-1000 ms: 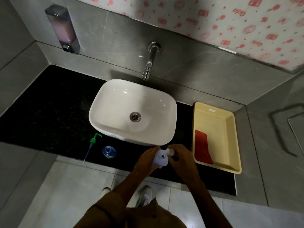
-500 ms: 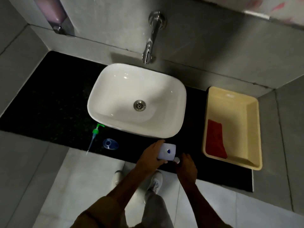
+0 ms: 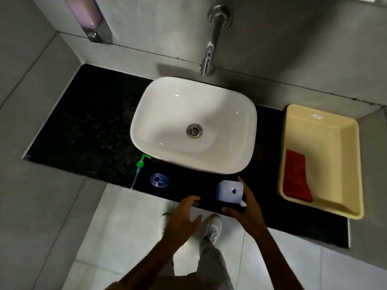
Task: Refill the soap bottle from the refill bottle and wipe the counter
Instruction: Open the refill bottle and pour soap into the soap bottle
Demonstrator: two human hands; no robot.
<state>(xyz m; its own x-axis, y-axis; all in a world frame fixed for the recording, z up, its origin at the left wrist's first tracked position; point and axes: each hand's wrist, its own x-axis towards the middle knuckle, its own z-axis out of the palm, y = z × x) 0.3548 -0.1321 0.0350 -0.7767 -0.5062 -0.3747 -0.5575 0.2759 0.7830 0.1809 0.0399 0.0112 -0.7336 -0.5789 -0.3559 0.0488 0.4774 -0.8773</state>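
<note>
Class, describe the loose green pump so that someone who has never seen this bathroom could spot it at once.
Start at the white basin on the black counter. Off its near left corner lies the green pump, flat, its thin tube pointing toward the counter's edge. The soap bottle beside it is blue and rounded.

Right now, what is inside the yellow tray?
A red cloth lies in the near left part of the yellow tray; the rest of its floor is bare. Whatever is under the cloth is covered.
</note>
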